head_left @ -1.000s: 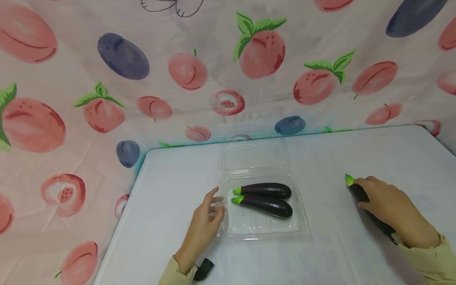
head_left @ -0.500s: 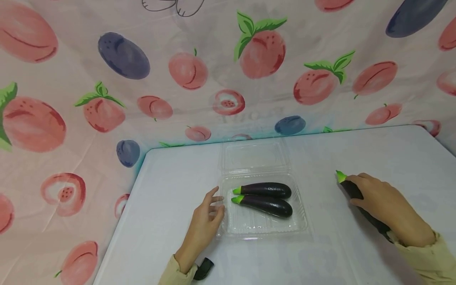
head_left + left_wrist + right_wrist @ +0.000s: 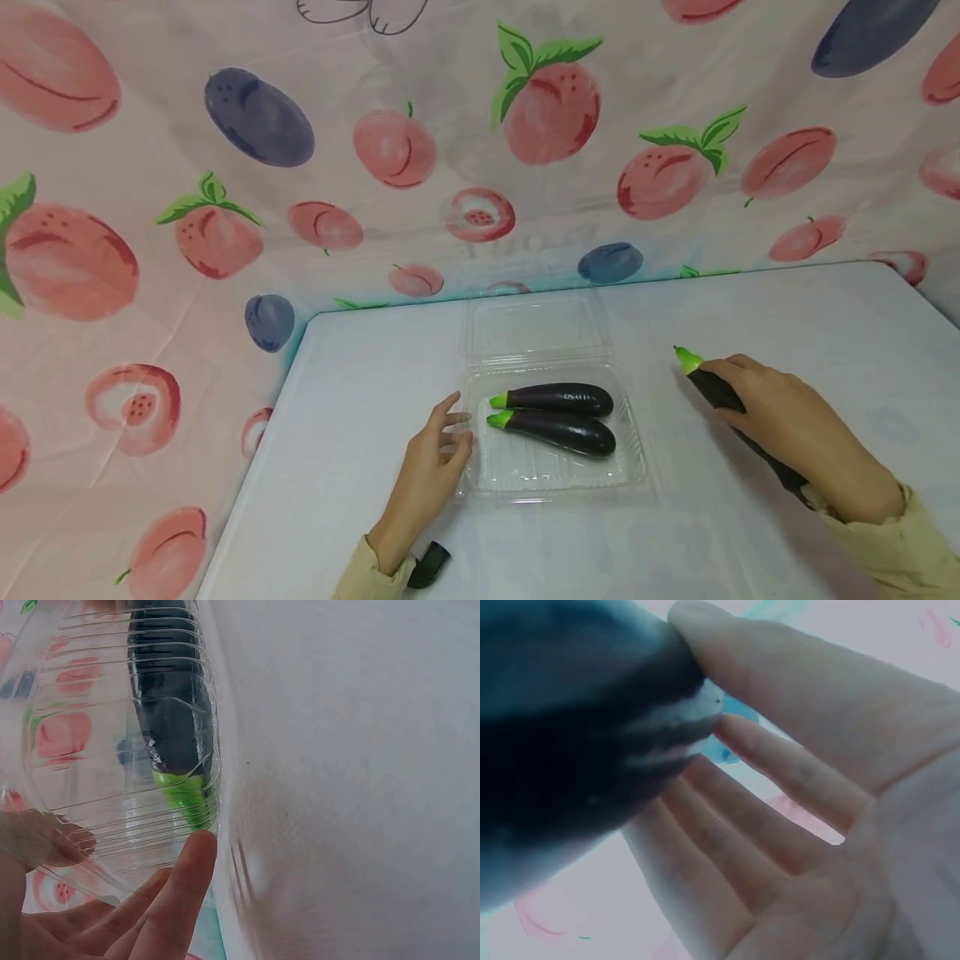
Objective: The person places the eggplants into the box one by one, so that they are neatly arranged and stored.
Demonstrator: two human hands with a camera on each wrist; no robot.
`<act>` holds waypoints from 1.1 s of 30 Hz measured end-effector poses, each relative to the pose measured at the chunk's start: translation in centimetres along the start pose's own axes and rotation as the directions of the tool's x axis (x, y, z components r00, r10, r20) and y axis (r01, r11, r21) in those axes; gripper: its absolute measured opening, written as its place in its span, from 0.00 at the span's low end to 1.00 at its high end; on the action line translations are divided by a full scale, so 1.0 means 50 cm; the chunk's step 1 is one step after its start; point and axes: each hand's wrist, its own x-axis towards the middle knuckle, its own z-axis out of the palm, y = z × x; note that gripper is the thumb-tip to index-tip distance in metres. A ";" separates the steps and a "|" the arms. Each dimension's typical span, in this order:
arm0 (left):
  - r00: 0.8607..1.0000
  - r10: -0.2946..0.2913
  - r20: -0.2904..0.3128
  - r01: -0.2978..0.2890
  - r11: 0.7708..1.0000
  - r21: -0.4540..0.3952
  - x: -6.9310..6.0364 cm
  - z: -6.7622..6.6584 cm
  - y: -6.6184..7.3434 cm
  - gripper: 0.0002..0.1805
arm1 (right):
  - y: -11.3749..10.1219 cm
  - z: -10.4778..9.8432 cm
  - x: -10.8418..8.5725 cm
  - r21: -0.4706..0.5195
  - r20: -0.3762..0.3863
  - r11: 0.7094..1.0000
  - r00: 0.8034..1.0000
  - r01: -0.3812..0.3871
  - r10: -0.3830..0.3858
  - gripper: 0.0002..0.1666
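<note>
Right of the container, my right hand [image 3: 783,425] grips a dark eggplant [image 3: 714,390] with a green stem, thumb on one side and fingers on the other. In the right wrist view the dark body of this eggplant [image 3: 570,742] fills the left side. A clear plastic clamshell container [image 3: 555,483] lies with its lid [image 3: 538,327] folded back. Inside lie two more eggplants side by side, the rear eggplant [image 3: 562,399] and the front eggplant [image 3: 566,433], stems to the left. My left hand [image 3: 431,458] rests at the container's left wall, fingers loosely bent and touching it.
The white tabletop [image 3: 360,383] carries the container near its middle. Behind and to the left hangs a fruit-print cloth [image 3: 420,67]. A small black object [image 3: 430,567] sits at the left cuff.
My right hand has moved left toward the container, carrying the eggplant with it. The left hand, the container and its two eggplants have stayed in place.
</note>
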 end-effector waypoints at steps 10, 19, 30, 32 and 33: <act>1.000 0.005 -0.005 -0.005 1.000 0.006 0.000 0.001 0.000 0.30 | -0.044 -0.016 0.006 0.020 -0.022 0.999 0.999 0.024 -0.024 0.35; 1.000 0.018 0.000 -0.018 1.000 0.008 0.000 0.003 -0.004 0.30 | -0.085 -0.025 0.020 0.022 -0.076 0.995 0.992 0.100 -0.098 0.35; 1.000 0.014 -0.002 -0.014 1.000 0.002 0.000 0.002 -0.001 0.31 | -0.130 -0.045 0.033 0.041 -0.138 0.980 0.972 0.196 -0.189 0.34; 1.000 0.008 -0.005 -0.008 1.000 0.003 0.000 0.002 -0.001 0.31 | -0.138 -0.049 0.036 0.059 -0.126 0.978 0.973 0.200 -0.192 0.34; 1.000 0.008 -0.005 -0.008 1.000 0.004 0.000 0.002 -0.001 0.31 | -0.142 -0.050 0.037 0.064 -0.126 0.976 0.972 0.207 -0.198 0.35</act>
